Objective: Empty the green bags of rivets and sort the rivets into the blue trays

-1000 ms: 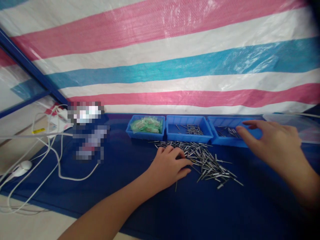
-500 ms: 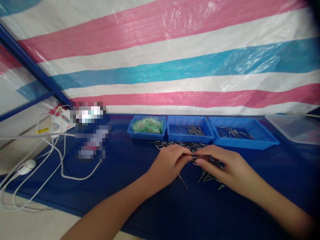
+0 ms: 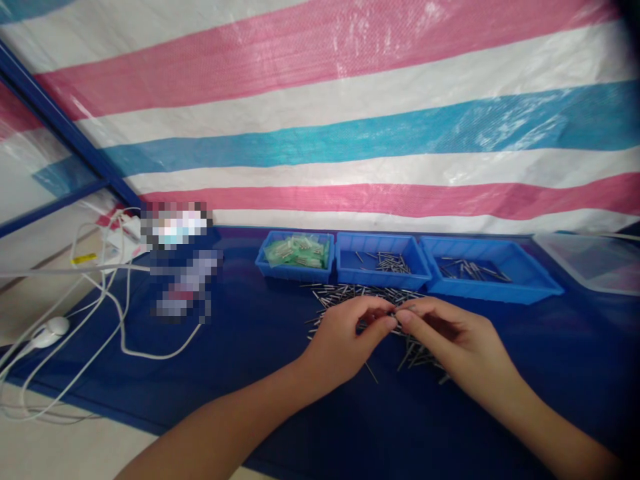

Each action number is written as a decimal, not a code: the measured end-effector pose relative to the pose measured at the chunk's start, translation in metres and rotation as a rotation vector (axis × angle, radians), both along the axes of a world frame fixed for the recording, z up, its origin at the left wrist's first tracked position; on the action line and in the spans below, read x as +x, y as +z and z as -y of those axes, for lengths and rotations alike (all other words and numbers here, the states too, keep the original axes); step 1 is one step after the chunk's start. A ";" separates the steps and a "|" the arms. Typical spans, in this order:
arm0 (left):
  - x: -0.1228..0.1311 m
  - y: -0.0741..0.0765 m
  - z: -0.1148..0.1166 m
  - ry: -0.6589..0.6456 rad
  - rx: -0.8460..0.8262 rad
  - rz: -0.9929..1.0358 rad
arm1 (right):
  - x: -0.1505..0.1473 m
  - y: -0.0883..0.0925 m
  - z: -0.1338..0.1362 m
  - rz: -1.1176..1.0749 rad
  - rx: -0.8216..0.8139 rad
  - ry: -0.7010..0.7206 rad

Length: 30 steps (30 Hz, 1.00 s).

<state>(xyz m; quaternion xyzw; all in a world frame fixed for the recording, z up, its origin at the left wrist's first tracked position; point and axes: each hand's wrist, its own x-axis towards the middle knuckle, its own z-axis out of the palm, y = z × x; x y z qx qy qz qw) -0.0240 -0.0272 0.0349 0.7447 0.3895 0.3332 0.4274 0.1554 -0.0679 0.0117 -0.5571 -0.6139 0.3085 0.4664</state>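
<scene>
My left hand [image 3: 345,337] and my right hand [image 3: 457,343] meet above a loose pile of thin metal rods [image 3: 345,293] on the blue table. Thumb and fingers of each hand are pinched, the fingertips nearly touching. Between them shows a small dark metal rod [image 3: 394,315], mostly covered by the fingers. Part of the pile lies hidden beneath both hands, and more rods [image 3: 417,353] stick out below my right hand.
Behind the pile stand three blue bins: one with green plastic packets [image 3: 297,252], a middle bin [image 3: 345,272] and a right bin [image 3: 530,290], both with loose rods. A clear plastic lid or tray [image 3: 590,270] lies at right. White cables [image 3: 125,333] run across the left side.
Both hands have shifted slightly to the right and remain pinched together at the fingertips. The gap between my left thumb and index finger has widened. The bins have not moved.
</scene>
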 end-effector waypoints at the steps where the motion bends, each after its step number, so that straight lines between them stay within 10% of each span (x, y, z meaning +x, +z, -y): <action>1: -0.001 0.001 -0.002 0.003 0.007 -0.007 | 0.000 0.000 0.001 0.013 0.007 -0.009; 13: -0.004 0.001 0.000 0.013 0.183 -0.087 | 0.013 0.013 -0.002 0.237 0.126 0.128; 21: -0.009 -0.007 -0.001 -0.135 0.420 -0.453 | 0.087 0.022 -0.030 0.716 0.168 -0.513; 30: -0.008 -0.016 0.002 -0.230 0.506 -0.658 | 0.077 0.028 -0.024 0.738 0.189 -0.426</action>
